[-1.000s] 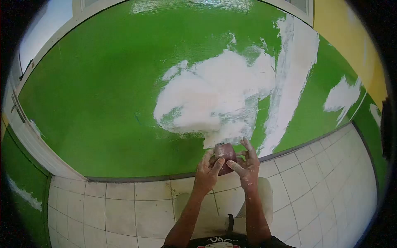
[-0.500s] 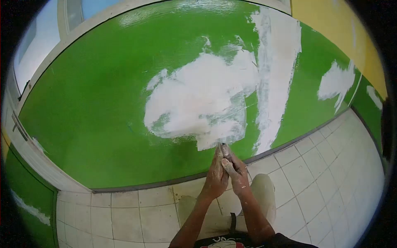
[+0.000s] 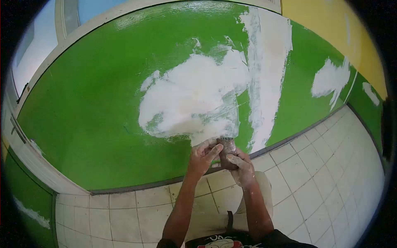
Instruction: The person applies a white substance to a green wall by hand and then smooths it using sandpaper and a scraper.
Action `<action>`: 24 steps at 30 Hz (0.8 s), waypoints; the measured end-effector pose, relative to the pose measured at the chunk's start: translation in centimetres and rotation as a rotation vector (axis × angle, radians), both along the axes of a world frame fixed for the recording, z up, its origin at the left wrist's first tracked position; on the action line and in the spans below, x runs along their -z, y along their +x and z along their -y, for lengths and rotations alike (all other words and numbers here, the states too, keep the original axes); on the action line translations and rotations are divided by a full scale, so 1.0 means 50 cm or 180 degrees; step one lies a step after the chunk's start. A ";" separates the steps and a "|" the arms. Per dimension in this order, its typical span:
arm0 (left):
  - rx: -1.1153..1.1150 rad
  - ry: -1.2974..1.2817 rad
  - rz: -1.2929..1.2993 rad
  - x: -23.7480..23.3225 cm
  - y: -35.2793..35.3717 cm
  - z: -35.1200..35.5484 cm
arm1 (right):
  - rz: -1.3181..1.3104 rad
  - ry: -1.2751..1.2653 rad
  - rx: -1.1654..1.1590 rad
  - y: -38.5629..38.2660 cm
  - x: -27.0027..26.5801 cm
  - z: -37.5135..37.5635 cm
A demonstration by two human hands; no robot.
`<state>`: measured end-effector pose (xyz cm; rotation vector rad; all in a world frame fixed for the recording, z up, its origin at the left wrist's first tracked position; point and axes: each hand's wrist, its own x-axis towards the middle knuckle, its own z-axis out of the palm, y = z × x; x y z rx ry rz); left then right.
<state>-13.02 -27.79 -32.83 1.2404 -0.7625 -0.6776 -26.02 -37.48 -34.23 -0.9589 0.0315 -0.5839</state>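
Observation:
A brown, dusty folded piece of sandpaper is held up between my two hands, low in front of the wall. My right hand grips it from the right, thumb across its face and fingers behind. At its upper left edge, my left hand pinches with thumb and fingertips. White dust coats the fingers of both hands. Just beyond them, a large white filler patch covers the middle of the green wall, and its lower edge overlaps my left fingertips in this view.
A white filler strip runs down the wall to the right, with a smaller patch farther along. Pale floor tiles meet the wall at a grey skirting edge. A window frame stands at upper left. My knee is bent below.
My hands were pressed together, palms facing; now they have parted. The left has moved left, and the sandpaper's broad face shows between them. The view has shifted slightly right.

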 end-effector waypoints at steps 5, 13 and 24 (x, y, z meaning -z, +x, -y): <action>0.0181 -0.0439 -0.0214 0.018 0.021 0.023 | 0.0099 0.0001 -0.0260 -0.007 0.019 0.022; 0.0116 -0.0654 -0.0302 -0.016 0.031 0.057 | 0.0214 -0.0089 0.0111 0.003 -0.024 0.019; 0.0080 -0.0187 0.0465 -0.074 0.089 0.084 | -0.0349 -0.0586 -0.0060 0.045 -0.064 0.116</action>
